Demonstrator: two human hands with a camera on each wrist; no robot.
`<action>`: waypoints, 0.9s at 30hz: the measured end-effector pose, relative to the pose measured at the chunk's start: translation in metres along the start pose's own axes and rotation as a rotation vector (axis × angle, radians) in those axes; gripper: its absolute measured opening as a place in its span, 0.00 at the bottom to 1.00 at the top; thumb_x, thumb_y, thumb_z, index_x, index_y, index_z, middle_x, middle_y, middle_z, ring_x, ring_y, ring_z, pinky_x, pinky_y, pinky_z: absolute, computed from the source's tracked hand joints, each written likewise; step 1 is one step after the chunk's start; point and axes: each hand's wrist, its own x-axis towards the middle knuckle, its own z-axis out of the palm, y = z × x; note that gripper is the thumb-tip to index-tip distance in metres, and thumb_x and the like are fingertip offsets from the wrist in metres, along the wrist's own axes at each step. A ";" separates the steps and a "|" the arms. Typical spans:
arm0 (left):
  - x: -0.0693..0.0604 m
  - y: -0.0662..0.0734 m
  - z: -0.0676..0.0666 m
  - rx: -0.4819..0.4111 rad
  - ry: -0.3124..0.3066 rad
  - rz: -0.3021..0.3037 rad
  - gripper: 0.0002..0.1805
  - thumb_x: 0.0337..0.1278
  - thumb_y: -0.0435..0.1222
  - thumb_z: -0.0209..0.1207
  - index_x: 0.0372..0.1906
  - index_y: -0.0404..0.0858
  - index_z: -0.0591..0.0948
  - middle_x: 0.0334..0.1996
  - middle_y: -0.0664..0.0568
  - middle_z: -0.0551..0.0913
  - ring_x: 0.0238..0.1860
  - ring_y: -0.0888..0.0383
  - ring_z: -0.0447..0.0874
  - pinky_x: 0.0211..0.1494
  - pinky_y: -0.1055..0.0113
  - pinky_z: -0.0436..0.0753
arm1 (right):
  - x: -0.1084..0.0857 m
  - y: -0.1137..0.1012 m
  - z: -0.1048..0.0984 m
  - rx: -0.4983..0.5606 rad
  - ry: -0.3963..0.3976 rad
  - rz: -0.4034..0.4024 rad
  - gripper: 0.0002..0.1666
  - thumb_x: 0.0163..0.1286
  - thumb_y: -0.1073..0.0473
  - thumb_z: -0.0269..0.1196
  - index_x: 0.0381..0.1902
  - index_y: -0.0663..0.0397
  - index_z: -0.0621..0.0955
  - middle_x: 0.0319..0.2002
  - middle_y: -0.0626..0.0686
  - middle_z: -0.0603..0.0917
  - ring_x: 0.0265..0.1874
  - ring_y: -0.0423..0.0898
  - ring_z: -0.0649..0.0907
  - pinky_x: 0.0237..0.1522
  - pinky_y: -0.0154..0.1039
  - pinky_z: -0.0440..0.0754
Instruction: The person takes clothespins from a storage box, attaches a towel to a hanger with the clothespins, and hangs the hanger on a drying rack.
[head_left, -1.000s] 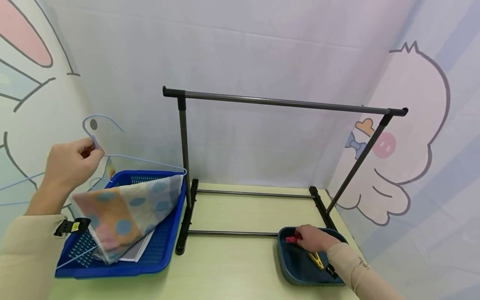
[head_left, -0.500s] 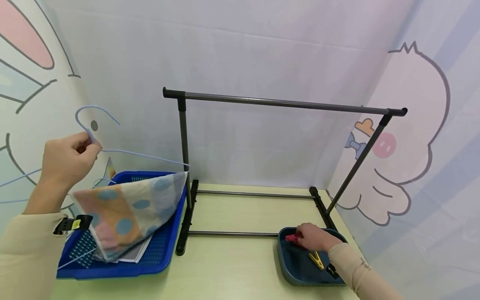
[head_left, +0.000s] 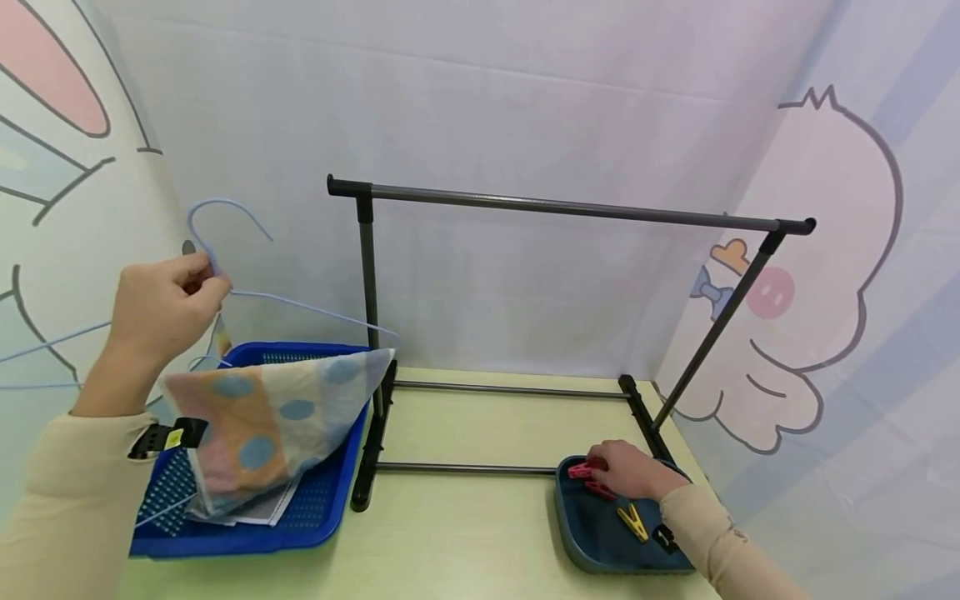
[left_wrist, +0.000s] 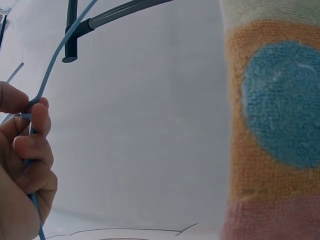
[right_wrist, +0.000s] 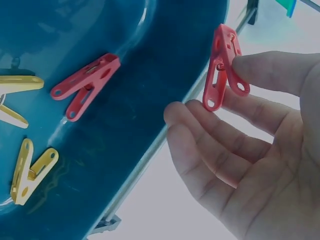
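The left hand (head_left: 165, 312) pinches the neck of a light blue wire hanger (head_left: 315, 312), its hook pointing up. A towel (head_left: 292, 408) with blue dots on orange, pink and white hangs from the hanger over the blue basket; the left wrist view shows the towel (left_wrist: 285, 105) close by. In the right wrist view the right hand (right_wrist: 250, 150) pinches a red clothespin (right_wrist: 216, 75) between thumb and fingers, at the rim of the dark blue bin (head_left: 566, 533). Another red clothespin (right_wrist: 85, 86) lies in the bin, beside yellow ones (right_wrist: 30, 170).
A black metal rack (head_left: 525, 202) stands between the basket and the bin, its top bar bare. The blue basket (head_left: 330, 517) holds a grey-and-white cloth (head_left: 272, 504) and another hanger. Printed curtains stand behind and at both sides.
The left hand has moved right and slightly up with the hanger and towel. The right hand has risen slightly with a red clothespin, and a second red one shows below it.
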 end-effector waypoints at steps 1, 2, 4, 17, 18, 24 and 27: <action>0.001 0.001 0.000 0.002 -0.002 -0.003 0.18 0.59 0.35 0.50 0.13 0.39 0.71 0.08 0.53 0.67 0.09 0.63 0.57 0.13 0.68 0.54 | 0.000 0.000 -0.001 0.001 0.003 0.000 0.07 0.64 0.60 0.62 0.40 0.54 0.81 0.31 0.45 0.77 0.28 0.40 0.74 0.34 0.43 0.76; 0.002 0.003 0.000 0.001 -0.002 -0.006 0.18 0.59 0.35 0.50 0.13 0.39 0.70 0.08 0.53 0.67 0.09 0.63 0.57 0.13 0.68 0.54 | 0.000 0.000 -0.002 0.004 0.006 0.001 0.07 0.64 0.61 0.62 0.40 0.54 0.81 0.31 0.45 0.77 0.28 0.40 0.75 0.34 0.43 0.76; 0.004 0.006 0.000 0.000 0.000 -0.012 0.18 0.58 0.36 0.50 0.12 0.39 0.70 0.08 0.54 0.68 0.09 0.62 0.57 0.13 0.68 0.55 | 0.000 -0.001 -0.003 0.007 0.014 0.008 0.08 0.64 0.61 0.62 0.40 0.55 0.81 0.31 0.44 0.77 0.28 0.40 0.74 0.33 0.42 0.76; 0.015 0.022 0.007 -0.021 -0.030 0.004 0.17 0.59 0.35 0.50 0.14 0.38 0.73 0.11 0.53 0.72 0.10 0.63 0.61 0.13 0.68 0.56 | 0.001 -0.011 -0.015 0.038 0.133 -0.003 0.12 0.64 0.57 0.64 0.43 0.57 0.82 0.31 0.43 0.77 0.28 0.38 0.75 0.33 0.37 0.77; 0.016 0.023 0.008 -0.022 -0.029 0.005 0.17 0.59 0.35 0.50 0.14 0.38 0.73 0.10 0.53 0.72 0.10 0.63 0.61 0.13 0.68 0.56 | 0.001 -0.011 -0.016 0.036 0.147 -0.016 0.13 0.64 0.56 0.64 0.44 0.58 0.81 0.31 0.43 0.77 0.29 0.38 0.76 0.33 0.37 0.77; 0.023 0.030 0.010 -0.028 -0.001 0.019 0.18 0.58 0.36 0.50 0.12 0.39 0.72 0.09 0.56 0.72 0.09 0.64 0.60 0.12 0.69 0.54 | 0.002 -0.012 -0.019 0.046 0.233 -0.065 0.17 0.67 0.54 0.62 0.48 0.59 0.80 0.34 0.43 0.77 0.32 0.38 0.78 0.34 0.35 0.78; 0.025 0.034 0.011 -0.041 0.012 0.029 0.18 0.57 0.36 0.50 0.12 0.39 0.71 0.08 0.58 0.71 0.08 0.65 0.60 0.12 0.69 0.53 | 0.003 -0.017 -0.021 0.061 0.255 -0.050 0.18 0.68 0.55 0.61 0.51 0.61 0.79 0.35 0.44 0.76 0.32 0.38 0.77 0.33 0.35 0.77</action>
